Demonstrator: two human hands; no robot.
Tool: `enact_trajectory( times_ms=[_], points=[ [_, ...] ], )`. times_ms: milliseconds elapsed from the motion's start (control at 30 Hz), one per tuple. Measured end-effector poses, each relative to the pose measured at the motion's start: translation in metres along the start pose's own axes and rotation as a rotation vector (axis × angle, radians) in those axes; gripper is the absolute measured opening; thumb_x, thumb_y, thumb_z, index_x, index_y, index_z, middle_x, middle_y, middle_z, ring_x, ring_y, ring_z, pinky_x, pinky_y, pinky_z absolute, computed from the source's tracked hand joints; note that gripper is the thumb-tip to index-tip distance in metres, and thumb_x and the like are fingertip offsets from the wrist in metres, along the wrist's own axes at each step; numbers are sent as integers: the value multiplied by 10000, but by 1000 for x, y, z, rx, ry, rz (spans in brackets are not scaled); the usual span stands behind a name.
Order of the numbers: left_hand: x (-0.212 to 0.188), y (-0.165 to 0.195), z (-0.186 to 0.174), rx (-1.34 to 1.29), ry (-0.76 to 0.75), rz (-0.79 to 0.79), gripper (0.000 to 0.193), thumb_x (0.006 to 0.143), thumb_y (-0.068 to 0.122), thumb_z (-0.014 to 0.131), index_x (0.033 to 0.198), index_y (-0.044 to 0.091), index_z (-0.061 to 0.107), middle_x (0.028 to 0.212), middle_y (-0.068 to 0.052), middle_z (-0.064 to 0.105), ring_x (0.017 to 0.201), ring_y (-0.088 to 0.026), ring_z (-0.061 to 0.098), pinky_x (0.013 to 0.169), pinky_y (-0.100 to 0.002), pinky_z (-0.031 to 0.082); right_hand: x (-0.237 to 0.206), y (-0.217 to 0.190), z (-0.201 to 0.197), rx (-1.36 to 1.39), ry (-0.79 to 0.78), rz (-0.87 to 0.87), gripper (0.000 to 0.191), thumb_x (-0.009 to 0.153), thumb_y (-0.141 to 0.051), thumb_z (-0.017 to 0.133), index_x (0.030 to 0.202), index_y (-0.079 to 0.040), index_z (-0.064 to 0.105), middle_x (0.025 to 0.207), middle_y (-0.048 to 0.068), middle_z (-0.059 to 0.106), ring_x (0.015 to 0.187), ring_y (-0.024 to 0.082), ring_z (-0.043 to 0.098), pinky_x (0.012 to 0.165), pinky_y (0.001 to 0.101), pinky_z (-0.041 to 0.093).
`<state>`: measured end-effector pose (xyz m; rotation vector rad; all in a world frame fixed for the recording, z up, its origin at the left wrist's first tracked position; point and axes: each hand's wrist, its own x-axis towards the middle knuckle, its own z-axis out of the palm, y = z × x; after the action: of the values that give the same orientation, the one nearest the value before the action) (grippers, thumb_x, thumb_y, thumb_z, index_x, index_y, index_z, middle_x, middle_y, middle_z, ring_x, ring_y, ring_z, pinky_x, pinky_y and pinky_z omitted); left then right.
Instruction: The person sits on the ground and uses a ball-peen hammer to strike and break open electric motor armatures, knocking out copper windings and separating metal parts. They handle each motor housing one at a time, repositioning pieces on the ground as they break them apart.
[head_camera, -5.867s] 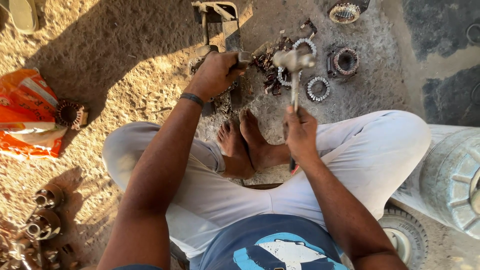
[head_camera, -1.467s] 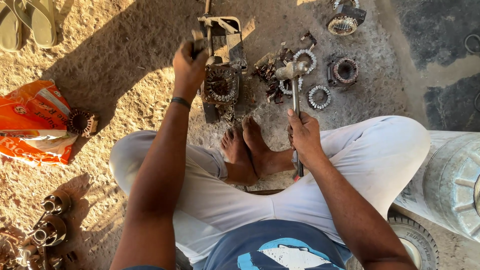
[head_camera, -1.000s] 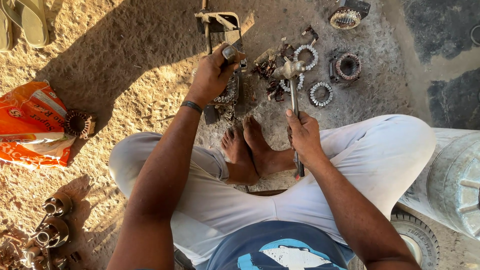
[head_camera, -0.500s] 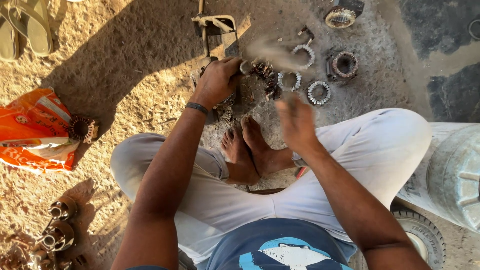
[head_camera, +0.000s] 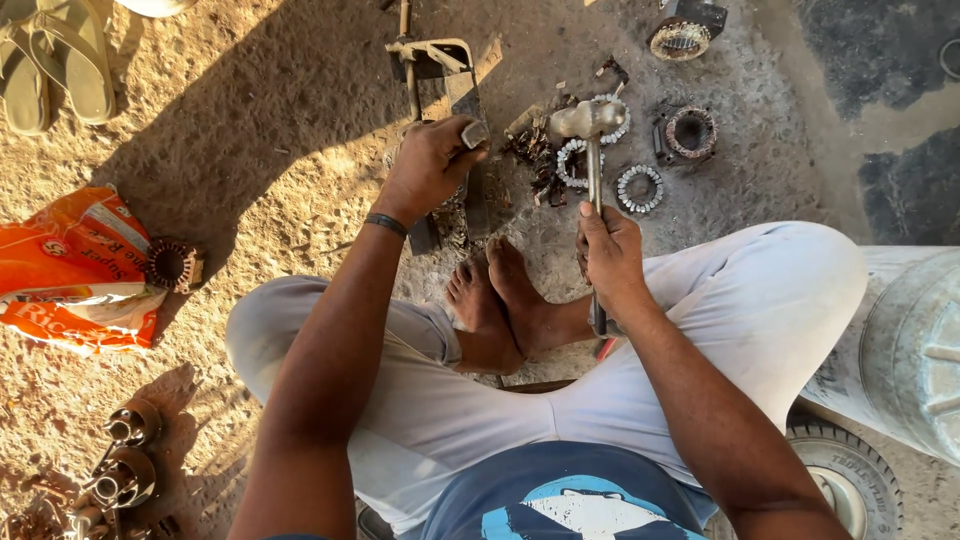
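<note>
I sit cross-legged on sandy ground. My right hand (head_camera: 610, 255) grips the handle of a metal hammer (head_camera: 590, 125), whose head is raised above scattered ring-shaped metal parts (head_camera: 640, 188). My left hand (head_camera: 432, 165) is closed around a short chisel-like metal tool (head_camera: 474, 133), held against a dark metal frame assembly (head_camera: 445, 75) lying on the ground just past my bare feet (head_camera: 500, 300). A dark band sits on my left wrist.
An orange plastic bag (head_camera: 70, 270) with a round wound core (head_camera: 172, 265) lies at left. Sandals (head_camera: 60, 60) are at top left. Metal cylinders (head_camera: 125, 465) sit at bottom left. A grey drum (head_camera: 915, 350) and a small wheel (head_camera: 845, 480) stand at right.
The hammer swung down in a blur half a second ago and is lifted again now. My left hand has stayed on the tool at the frame assembly.
</note>
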<state>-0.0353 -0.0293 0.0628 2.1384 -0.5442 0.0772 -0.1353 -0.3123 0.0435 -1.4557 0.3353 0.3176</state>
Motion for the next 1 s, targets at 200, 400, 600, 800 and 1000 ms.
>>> enact_trajectory(
  times_ms=[200, 400, 600, 800, 1000],
  points=[
    [0, 1, -4, 26, -62, -92, 208, 983, 156, 749, 1102, 1, 679, 862, -125, 718, 694, -234, 701, 649, -402, 593, 0, 2, 6, -14, -66, -2, 397, 1058, -425, 587, 818, -118, 516, 584, -75, 418, 451, 34, 343, 398, 239, 263],
    [-2, -14, 2, 25, -126, -49, 121, 1014, 137, 702, 1059, 26, 685, 910, -115, 723, 771, -239, 721, 726, -409, 619, -4, -3, 13, -81, -116, -90, 411, 1090, -413, 574, 824, -105, 517, 599, -85, 406, 477, 26, 339, 416, 236, 261],
    [-3, -13, 15, 144, -98, 56, 155, 948, 108, 716, 1086, 37, 703, 975, -114, 737, 846, -268, 729, 827, -432, 614, -17, -23, 8, -200, -72, -492, 377, 1111, -393, 533, 871, -103, 522, 649, -78, 462, 492, 35, 388, 402, 237, 307],
    [-1, -2, 14, 207, -160, -26, 141, 964, 127, 724, 1052, 20, 697, 956, -124, 728, 839, -284, 730, 823, -432, 611, -21, -23, 17, -210, -35, -667, 535, 1199, -421, 424, 735, -156, 421, 620, -60, 394, 532, 33, 365, 465, 249, 262],
    [-2, 3, 13, 177, -124, -62, 117, 975, 103, 730, 1020, 5, 684, 907, -145, 712, 788, -306, 702, 722, -457, 594, -21, -14, 3, -554, -22, -293, 324, 1045, -355, 609, 876, -79, 610, 580, -30, 517, 518, 35, 459, 444, 262, 369]
  ],
)
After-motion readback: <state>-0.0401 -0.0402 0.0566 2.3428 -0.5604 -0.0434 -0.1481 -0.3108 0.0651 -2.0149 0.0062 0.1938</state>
